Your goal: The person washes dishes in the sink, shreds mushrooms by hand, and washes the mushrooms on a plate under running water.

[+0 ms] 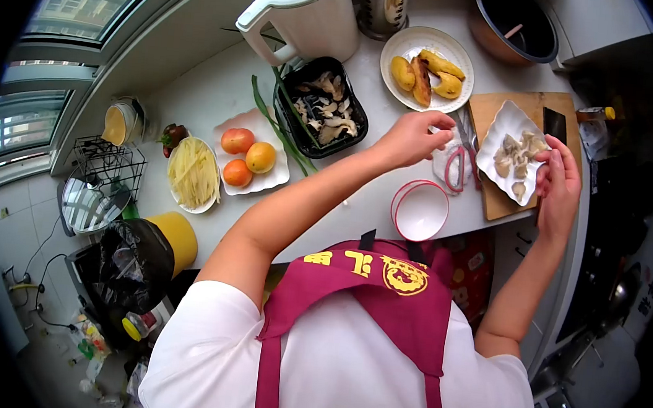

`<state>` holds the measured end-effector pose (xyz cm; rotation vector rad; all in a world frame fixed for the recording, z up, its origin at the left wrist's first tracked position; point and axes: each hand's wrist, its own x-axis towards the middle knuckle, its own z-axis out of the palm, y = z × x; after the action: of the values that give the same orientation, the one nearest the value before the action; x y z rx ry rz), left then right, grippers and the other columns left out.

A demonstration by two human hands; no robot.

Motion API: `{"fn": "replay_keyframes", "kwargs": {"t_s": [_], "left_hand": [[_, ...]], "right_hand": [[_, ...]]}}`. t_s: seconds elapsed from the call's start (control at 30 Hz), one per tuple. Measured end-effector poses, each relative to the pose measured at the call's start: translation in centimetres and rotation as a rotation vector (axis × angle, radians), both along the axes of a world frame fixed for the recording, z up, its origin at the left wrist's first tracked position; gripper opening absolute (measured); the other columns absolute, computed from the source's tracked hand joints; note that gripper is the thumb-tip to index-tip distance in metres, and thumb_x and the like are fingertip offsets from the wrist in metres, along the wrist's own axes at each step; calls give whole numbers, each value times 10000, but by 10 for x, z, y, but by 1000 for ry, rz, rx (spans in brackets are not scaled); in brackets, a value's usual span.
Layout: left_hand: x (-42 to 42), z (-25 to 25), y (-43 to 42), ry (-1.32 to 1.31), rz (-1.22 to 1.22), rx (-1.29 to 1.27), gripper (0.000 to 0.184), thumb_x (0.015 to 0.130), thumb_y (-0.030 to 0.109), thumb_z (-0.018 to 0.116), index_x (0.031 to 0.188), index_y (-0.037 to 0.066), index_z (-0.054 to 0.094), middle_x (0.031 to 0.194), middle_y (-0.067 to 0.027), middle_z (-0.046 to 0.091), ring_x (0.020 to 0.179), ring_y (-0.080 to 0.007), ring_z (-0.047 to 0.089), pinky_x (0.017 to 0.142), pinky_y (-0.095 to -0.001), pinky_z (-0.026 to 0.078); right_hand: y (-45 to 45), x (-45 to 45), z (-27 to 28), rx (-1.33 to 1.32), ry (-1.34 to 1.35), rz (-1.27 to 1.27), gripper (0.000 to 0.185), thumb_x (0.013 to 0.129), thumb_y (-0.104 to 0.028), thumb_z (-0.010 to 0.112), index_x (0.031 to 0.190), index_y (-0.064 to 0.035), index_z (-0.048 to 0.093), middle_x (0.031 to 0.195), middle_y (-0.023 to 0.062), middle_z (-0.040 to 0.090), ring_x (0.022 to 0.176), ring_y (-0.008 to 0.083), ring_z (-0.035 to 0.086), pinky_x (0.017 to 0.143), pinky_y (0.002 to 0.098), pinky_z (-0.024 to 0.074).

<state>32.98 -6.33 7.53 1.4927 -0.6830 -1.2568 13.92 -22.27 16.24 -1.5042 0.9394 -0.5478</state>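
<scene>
My right hand [560,182] grips the right rim of a white wavy-edged dish [492,140], which is over a wooden cutting board [499,208]. Torn pieces of oyster mushroom [521,152] lie in the dish. To its left, my left hand [420,140] hovers over the counter with fingers half curled, thumb and fingertips apart, and nothing visible between them. Close below it are scissors with pinkish-red handles [456,168]. A white bowl with a red rim [422,211] stands nearer to me. More mushrooms fill a black plastic tray [317,148] on the left.
Behind are a white pitcher [318,19], a plate [400,45] of yellow-brown peeled pieces and a dark pot [500,45]. Leftward, a dish [276,175] holds tomatoes beside a plate of pale strips [193,170]. Green onions [272,119] lie by the tray. A stove [618,196] adjoins on the right.
</scene>
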Motion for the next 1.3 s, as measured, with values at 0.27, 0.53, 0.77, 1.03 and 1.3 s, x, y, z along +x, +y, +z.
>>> {"fn": "replay_keyframes", "kwargs": {"t_s": [0.27, 0.53, 0.77, 1.03, 1.3], "left_hand": [[124, -59, 112, -1362, 110, 338, 349, 778, 94, 574, 1118, 111, 502, 1040, -102, 586, 947, -297, 562, 706, -394, 498], [139, -64, 127, -991, 479, 196, 208, 811, 138, 587, 1013, 91, 605, 774, -88, 609, 721, -241, 584, 632, -356, 471], [119, -26, 149, 59, 646, 15, 129, 888, 180, 573, 980, 96, 610, 808, 40, 577, 731, -52, 541, 613, -204, 435], [91, -3, 166, 151, 474, 147, 175, 939, 260, 496, 993, 110, 568, 849, 25, 571, 749, -66, 555, 583, -235, 468], [75, -61, 151, -122, 440, 258, 338, 932, 350, 481, 744, 76, 544, 566, 35, 453, 521, -69, 433, 443, -221, 324]], "right_hand": [[67, 78, -25, 166, 62, 425, 242, 927, -178, 502, 1102, -32, 582, 800, 15, 588, 585, 29, 457, 508, 179, 380], [116, 121, -42, 238, 65, 593, 283, 888, -223, 551, 1080, -18, 582, 787, 29, 589, 606, 61, 502, 554, 218, 427], [151, 188, -88, -147, 54, 708, 353, 850, -301, 598, 1031, 1, 577, 843, 123, 622, 767, 228, 578, 733, 323, 463], [161, 192, -98, -408, 112, 1154, 212, 879, -224, 543, 954, -25, 542, 829, 145, 595, 755, 251, 582, 680, 358, 461], [189, 177, -98, -613, 271, 926, 230, 900, -209, 462, 811, -14, 545, 792, 182, 615, 771, 334, 596, 654, 435, 476]]}}
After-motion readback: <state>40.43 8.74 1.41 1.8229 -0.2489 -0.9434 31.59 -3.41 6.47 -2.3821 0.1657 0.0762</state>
